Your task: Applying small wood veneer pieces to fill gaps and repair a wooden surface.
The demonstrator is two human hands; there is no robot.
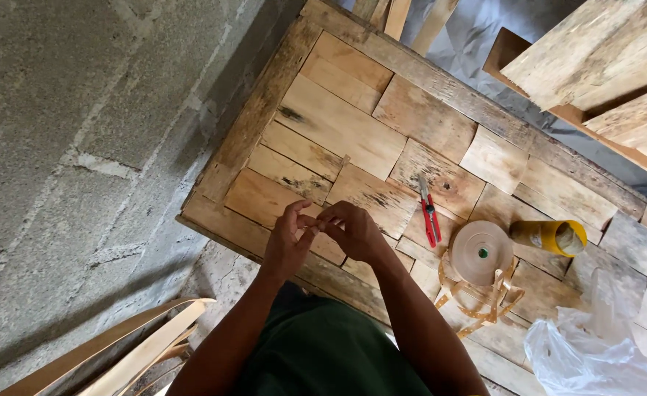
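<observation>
My left hand [288,242] and my right hand [353,231] meet fingertip to fingertip over the near edge of a patchwork wooden table [338,125]. Both pinch something very small between thumb and fingers; it is too small to identify. To the right of my hands lies a red utility knife [430,213]. Beyond it sits a roll of tan edge-banding tape [481,253] with loose loops hanging from it.
A yellow glue bottle [551,236] lies on its side right of the roll. A clear plastic bag [595,345] sits at the lower right. Wooden planks [609,59] are stacked at the upper right. Thin wood strips [133,348] lean at the lower left by a concrete wall [67,132].
</observation>
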